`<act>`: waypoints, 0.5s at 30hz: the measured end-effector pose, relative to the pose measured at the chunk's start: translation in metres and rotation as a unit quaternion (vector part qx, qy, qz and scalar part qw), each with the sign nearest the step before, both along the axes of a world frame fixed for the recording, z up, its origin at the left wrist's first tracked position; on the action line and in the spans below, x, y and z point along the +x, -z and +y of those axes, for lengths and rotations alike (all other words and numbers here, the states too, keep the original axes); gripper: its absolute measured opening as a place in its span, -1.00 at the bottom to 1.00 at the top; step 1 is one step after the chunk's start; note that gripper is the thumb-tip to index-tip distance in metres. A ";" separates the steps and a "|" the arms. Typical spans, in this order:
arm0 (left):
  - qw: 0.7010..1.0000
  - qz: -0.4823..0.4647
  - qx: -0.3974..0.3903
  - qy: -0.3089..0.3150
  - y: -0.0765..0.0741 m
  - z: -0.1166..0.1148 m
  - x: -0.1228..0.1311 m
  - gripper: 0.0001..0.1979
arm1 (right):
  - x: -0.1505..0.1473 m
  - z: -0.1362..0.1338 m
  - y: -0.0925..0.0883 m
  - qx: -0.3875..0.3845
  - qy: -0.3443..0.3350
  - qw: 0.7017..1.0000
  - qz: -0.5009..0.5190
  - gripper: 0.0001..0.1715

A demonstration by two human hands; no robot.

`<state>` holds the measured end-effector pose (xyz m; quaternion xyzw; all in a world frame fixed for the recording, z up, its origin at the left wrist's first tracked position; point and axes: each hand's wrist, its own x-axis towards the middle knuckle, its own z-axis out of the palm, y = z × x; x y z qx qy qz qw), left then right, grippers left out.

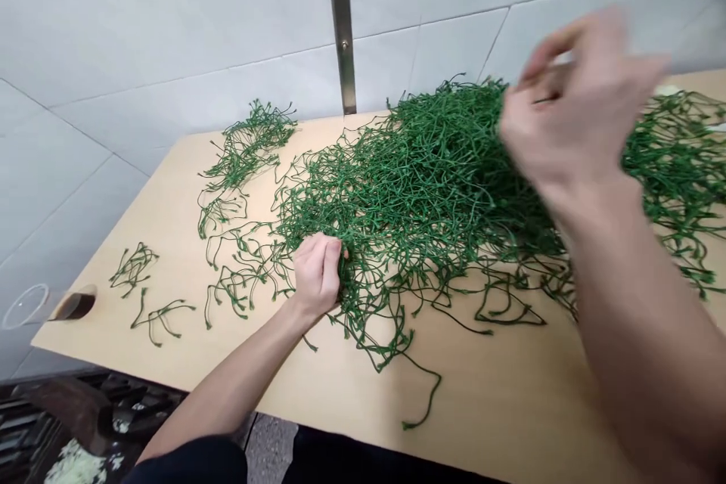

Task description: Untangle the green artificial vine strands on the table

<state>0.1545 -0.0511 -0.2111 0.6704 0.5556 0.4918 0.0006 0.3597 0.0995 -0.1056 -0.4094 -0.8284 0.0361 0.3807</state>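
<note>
A large tangled heap of short green cords with knotted, frayed ends (436, 166) covers the middle of the wooden table. At the front left of the heap, my left hand (318, 272) is closed in a fist, thumb on top, with green cords coming out beside the thumb. My right hand (578, 102) is raised over the right side of the heap and blurred by motion. Its fingers are curled inward. A thin dark bit shows between them, but what it is cannot be made out.
Smaller clusters of cords (249, 144) lie at the left. A clear cup with dark liquid (76, 305) stands at the table's left corner. Behind the table (510, 393) rises a tiled wall (198, 23) with a metal strip (341, 23). More cords (674, 159) spread on the right.
</note>
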 end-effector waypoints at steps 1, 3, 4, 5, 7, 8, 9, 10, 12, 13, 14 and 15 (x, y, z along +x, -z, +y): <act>1.000 -0.012 -0.011 0.000 0.000 0.001 0.000 -0.63 | 0.004 0.003 -0.004 0.030 0.055 0.998 0.025 -0.66; 0.999 -0.021 -0.037 0.011 0.000 0.003 0.001 -0.64 | 0.004 0.003 -0.008 0.045 0.094 0.995 -0.002 -0.61; 0.999 -0.022 -0.045 0.018 0.000 0.004 0.002 -0.66 | 0.001 0.001 -0.008 0.037 0.082 0.995 -0.049 -0.56; 0.998 -0.024 -0.050 0.022 0.000 0.005 0.002 -0.67 | -0.003 -0.002 -0.007 0.030 0.065 0.993 -0.093 -0.52; 0.997 -0.037 -0.054 0.028 0.000 0.004 0.002 -0.68 | -0.013 -0.009 -0.004 0.003 0.009 0.991 -0.132 -0.50; 0.997 -0.045 -0.055 0.030 0.000 0.004 0.001 -0.69 | -0.017 -0.012 -0.002 -0.030 -0.036 0.990 -0.130 -0.52; 0.997 -0.050 -0.057 0.033 0.000 0.003 0.001 -0.69 | -0.021 -0.015 -0.001 -0.083 -0.098 0.984 -0.125 -0.55; 0.996 -0.053 -0.060 0.037 0.000 0.003 0.000 -0.70 | -0.024 -0.018 0.001 -0.147 -0.168 0.967 -0.123 -0.59; 0.995 -0.055 -0.066 0.044 0.000 0.002 -0.001 -0.70 | -0.030 -0.023 0.003 -0.262 -0.295 0.911 -0.125 -0.70; 0.995 -0.055 -0.069 0.046 0.000 0.002 -0.002 -0.70 | -0.032 -0.025 0.004 -0.299 -0.336 0.885 -0.121 -0.74; 0.995 -0.057 -0.071 0.047 0.000 0.002 -0.002 -0.70 | -0.035 -0.026 0.005 -0.322 -0.361 0.868 -0.111 -0.76; 0.994 -0.060 -0.073 0.048 0.000 0.002 -0.003 -0.71 | -0.037 -0.027 0.006 -0.333 -0.374 0.861 -0.096 -0.78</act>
